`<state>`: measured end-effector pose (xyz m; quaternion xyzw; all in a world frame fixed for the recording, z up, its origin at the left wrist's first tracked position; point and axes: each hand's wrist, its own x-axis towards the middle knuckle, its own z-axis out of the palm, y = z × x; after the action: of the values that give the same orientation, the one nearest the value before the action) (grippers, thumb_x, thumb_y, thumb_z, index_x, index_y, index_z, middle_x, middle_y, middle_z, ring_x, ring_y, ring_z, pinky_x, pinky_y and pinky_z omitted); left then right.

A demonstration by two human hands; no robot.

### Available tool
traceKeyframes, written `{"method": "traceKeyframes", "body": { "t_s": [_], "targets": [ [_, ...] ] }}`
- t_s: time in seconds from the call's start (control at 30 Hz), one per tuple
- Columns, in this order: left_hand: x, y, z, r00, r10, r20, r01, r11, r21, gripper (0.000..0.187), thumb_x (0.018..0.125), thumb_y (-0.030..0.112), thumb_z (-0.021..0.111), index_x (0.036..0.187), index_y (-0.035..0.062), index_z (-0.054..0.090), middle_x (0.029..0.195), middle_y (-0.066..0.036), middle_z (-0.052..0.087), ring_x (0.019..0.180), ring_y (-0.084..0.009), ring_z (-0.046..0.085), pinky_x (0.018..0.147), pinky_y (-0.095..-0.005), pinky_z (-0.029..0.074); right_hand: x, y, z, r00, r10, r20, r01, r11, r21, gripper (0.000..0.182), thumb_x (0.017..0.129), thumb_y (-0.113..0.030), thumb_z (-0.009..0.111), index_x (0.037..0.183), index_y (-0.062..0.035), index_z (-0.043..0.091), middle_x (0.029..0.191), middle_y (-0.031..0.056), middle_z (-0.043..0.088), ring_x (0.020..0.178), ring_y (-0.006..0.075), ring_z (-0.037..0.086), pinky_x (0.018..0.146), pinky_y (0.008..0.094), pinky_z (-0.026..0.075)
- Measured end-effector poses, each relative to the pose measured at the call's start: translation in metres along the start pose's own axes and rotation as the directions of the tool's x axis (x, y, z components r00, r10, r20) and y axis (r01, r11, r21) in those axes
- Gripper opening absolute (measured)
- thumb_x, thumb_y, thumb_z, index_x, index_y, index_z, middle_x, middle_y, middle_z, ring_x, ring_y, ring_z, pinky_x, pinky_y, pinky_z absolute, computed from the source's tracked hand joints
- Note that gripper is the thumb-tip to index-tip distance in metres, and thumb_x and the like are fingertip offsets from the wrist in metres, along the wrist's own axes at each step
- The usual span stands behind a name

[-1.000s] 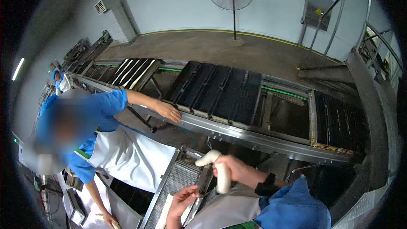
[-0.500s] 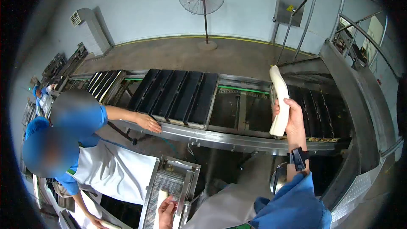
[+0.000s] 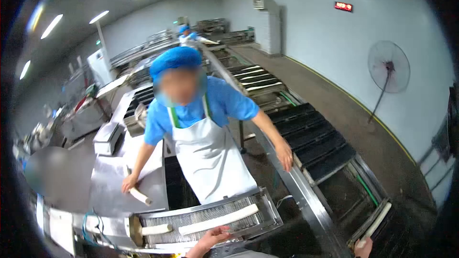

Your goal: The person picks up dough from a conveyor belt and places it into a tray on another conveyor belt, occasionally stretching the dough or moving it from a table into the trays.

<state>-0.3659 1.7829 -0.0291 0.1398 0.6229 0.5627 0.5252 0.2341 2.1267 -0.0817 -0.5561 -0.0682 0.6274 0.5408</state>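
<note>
My right hand point(image 3: 363, 248), at the lower right edge, is closed around the near end of a long white dough strip point(image 3: 378, 220). That strip lies along a dark slotted tray on the tray line, and its lower end is hidden by my fingers. My left hand point(image 3: 211, 240) is at the near edge of the mesh conveyor point(image 3: 174, 219), fingers stretched out and holding nothing. Just beyond those fingers, a second long dough strip point(image 3: 220, 220) lies on the mesh. A shorter dough piece point(image 3: 157, 230) sits at the conveyor's left end.
Across the conveyor stands a co-worker in a white apron point(image 3: 210, 155), one hand on a dough piece point(image 3: 140, 196) on the metal table point(image 3: 105, 181), the other by the tray line's rail point(image 3: 306, 205). Black trays point(image 3: 311, 141) line the rail. A fan point(image 3: 389, 67) stands by the wall.
The view has swung left toward the co-worker. My right hand has lowered the raised dough strip into a tray. Another long strip now shows on the mesh near my left hand.
</note>
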Motion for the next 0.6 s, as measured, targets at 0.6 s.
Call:
{"method": "traceKeyframes", "body": {
  "t_s": [0.6],
  "targets": [
    [0.030,-0.028,-0.075,0.958,0.285,-0.032,-0.055,0.291,0.955,0.065,0.076,0.030,0.070,0.134,0.0120,0.048,0.121,-0.016,0.059,0.113,-0.0369,0.055,0.092,-0.0450,0.048,0.033,0.060,0.151,0.827,-0.416,0.377,0.440,0.063,-0.896,0.037,0.097,-0.007,0.037,0.129,0.0073,0.048,0.118,0.0258,0.059,0.108,0.0372,0.057,0.087,0.0456,0.046]
  ]
}}
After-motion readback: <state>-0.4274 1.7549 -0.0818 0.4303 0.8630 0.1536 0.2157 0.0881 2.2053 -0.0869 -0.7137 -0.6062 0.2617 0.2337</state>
